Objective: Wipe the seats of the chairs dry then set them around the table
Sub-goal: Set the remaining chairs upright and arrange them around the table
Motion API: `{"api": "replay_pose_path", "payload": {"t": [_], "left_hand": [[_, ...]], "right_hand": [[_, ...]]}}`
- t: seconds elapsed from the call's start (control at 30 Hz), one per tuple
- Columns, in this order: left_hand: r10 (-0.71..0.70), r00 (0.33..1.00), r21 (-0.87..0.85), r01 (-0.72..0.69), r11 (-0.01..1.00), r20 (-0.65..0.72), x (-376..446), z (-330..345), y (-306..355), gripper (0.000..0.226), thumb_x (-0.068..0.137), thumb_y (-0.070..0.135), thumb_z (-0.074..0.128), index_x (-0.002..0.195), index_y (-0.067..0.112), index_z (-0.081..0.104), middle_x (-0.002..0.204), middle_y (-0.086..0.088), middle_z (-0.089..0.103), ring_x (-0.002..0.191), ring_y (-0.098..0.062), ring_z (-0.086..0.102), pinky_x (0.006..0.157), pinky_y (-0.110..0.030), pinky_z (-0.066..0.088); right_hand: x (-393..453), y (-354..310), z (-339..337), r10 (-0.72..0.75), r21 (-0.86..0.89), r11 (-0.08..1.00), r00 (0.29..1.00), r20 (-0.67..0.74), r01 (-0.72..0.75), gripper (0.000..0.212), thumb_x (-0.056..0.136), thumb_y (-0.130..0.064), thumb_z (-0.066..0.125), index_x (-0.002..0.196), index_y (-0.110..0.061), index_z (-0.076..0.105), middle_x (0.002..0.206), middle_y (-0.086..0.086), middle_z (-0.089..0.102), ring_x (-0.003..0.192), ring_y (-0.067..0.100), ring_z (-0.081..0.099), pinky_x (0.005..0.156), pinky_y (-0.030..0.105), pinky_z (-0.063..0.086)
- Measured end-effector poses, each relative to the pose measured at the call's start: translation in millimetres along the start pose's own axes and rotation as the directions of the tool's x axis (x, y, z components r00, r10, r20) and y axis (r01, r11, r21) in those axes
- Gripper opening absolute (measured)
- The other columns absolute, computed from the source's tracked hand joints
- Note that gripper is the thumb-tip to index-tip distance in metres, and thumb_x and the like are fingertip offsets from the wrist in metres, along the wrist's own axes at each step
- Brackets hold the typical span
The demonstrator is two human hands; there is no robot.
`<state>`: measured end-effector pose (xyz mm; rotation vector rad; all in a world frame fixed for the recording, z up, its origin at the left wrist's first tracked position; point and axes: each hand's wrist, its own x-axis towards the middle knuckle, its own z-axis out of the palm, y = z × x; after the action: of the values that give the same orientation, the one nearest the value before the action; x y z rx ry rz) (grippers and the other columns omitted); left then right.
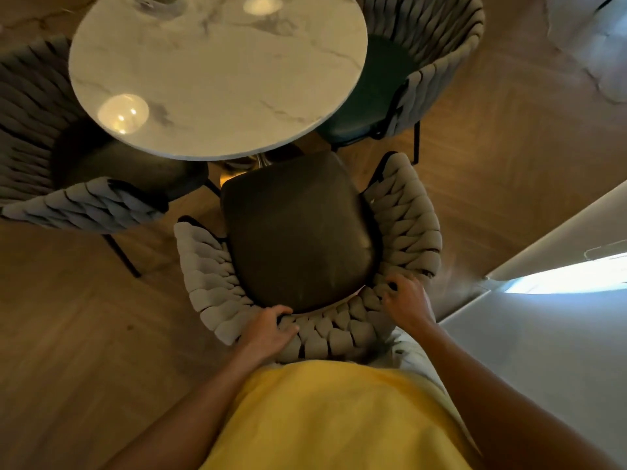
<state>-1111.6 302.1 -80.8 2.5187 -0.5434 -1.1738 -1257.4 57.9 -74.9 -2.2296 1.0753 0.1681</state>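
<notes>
Yellow shirt (339, 418) fills the bottom of view, nearest the lens. Left chair (68, 184) already tucked at the round marble tabletop (217, 72), seat partly under its edge. Left hand (268, 330) on the woven backrest (339, 334) of the near chair (298, 239), fingers curled over the top rim, grasping it. Right hand (407, 300) likewise grips the rim further round, fingers hooked into the weave. Far-right chair (424, 62) also set at the table. Near chair's dark seat faces the table, front edge just short of it. Step in hand looks like the push-in: best done with even pressure from both hands, straight toward the pedestal, so the armrests pass between the neighbouring chairs without knocking. Hard to judge: whether the seat is dry. No cloth in view; chair legs mostly hidden.
</notes>
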Motion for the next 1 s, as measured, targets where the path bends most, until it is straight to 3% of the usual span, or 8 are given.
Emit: {"api": "replay_pose_path", "payload": {"t": [0.13,0.27,0.4,0.53,0.63,0.77,0.87,1.0], "left_hand": [[-0.104,0.995,-0.103,0.102,0.990,-0.013,11.8,16.3,31.1,0.039,0.089,0.037,0.066,0.127,0.028,0.058,0.117,0.006,0.062,0.101,-0.009,0.057,0.087,-0.029,0.051],[-0.169,0.986,-0.209,0.164,0.964,-0.006,24.4,35.1,76.9,0.037,0.091,0.030,0.065,0.126,0.023,0.059,0.116,0.002,0.063,0.105,-0.011,0.058,0.085,-0.024,0.047],[-0.223,0.974,-0.324,0.200,0.925,-0.034,30.4,51.4,123.6,0.033,0.092,0.026,0.065,0.124,0.019,0.060,0.109,0.003,0.064,0.094,-0.006,0.058,0.076,-0.016,0.044],[-0.255,0.965,-0.380,0.212,0.900,-0.067,31.3,67.5,162.1,0.032,0.090,0.028,0.066,0.121,0.022,0.061,0.112,0.005,0.065,0.105,-0.011,0.060,0.090,-0.027,0.048],[-0.286,0.956,-0.412,0.237,0.880,-0.061,32.6,76.5,180.6,0.032,0.089,0.027,0.068,0.120,0.021,0.062,0.110,0.004,0.066,0.105,-0.012,0.062,0.093,-0.030,0.049],[-0.259,0.962,-0.404,0.202,0.892,-0.091,37.4,82.3,195.0,0.034,0.089,0.028,0.068,0.123,0.020,0.062,0.113,0.005,0.065,0.100,-0.008,0.060,0.086,-0.023,0.046],[-0.224,0.969,-0.394,0.168,0.904,-0.101,46.0,79.4,204.5,0.035,0.091,0.029,0.066,0.125,0.021,0.061,0.117,0.002,0.065,0.103,-0.010,0.060,0.085,-0.023,0.045],[-0.192,0.978,-0.382,0.145,0.913,-0.085,59.1,73.3,220.2,0.036,0.091,0.031,0.065,0.127,0.025,0.059,0.118,0.002,0.062,0.103,-0.009,0.058,0.087,-0.024,0.047]], "right_hand": [[37.2,12.0,-23.9,-0.091,-0.017,0.995,0.980,0.179,0.096,0.028,0.094,-0.021,0.055,0.121,-0.021,0.060,0.115,-0.001,0.061,0.102,0.013,0.058,0.089,0.032,0.051],[76.7,27.8,-54.5,-0.180,-0.025,0.981,0.945,0.273,0.194,0.026,0.095,-0.017,0.050,0.119,-0.019,0.062,0.102,0.001,0.066,0.089,0.014,0.062,0.083,0.034,0.054],[105.8,37.6,-72.4,-0.304,0.020,0.947,0.874,0.378,0.321,0.028,0.095,-0.015,0.051,0.120,-0.016,0.062,0.099,0.003,0.067,0.084,0.013,0.061,0.081,0.026,0.050],[133.1,51.1,-89.3,-0.352,0.040,0.924,0.801,0.485,0.381,0.028,0.096,-0.020,0.049,0.121,-0.023,0.061,0.102,0.000,0.067,0.086,0.010,0.062,0.078,0.022,0.051],[151.3,59.9,-107.0,-0.382,0.055,0.912,0.794,0.473,0.406,0.027,0.096,-0.021,0.048,0.119,-0.027,0.061,0.106,-0.003,0.065,0.088,0.008,0.059,0.076,0.023,0.050],[167.4,75.7,-129.9,-0.394,0.037,0.913,0.852,0.346,0.407,0.026,0.095,-0.015,0.051,0.115,-0.023,0.064,0.110,-0.002,0.064,0.096,0.012,0.060,0.080,0.021,0.048],[167.0,90.1,-143.2,-0.337,0.030,0.938,0.893,0.297,0.345,0.026,0.095,-0.011,0.050,0.114,-0.020,0.065,0.109,-0.003,0.064,0.085,0.003,0.056,0.070,0.008,0.038],[164.7,114.4,-153.4,-0.274,0.005,0.958,0.907,0.319,0.287,0.027,0.097,-0.012,0.048,0.119,-0.021,0.061,0.107,-0.008,0.056,0.084,0.001,0.053,0.062,0.006,0.037]]}}
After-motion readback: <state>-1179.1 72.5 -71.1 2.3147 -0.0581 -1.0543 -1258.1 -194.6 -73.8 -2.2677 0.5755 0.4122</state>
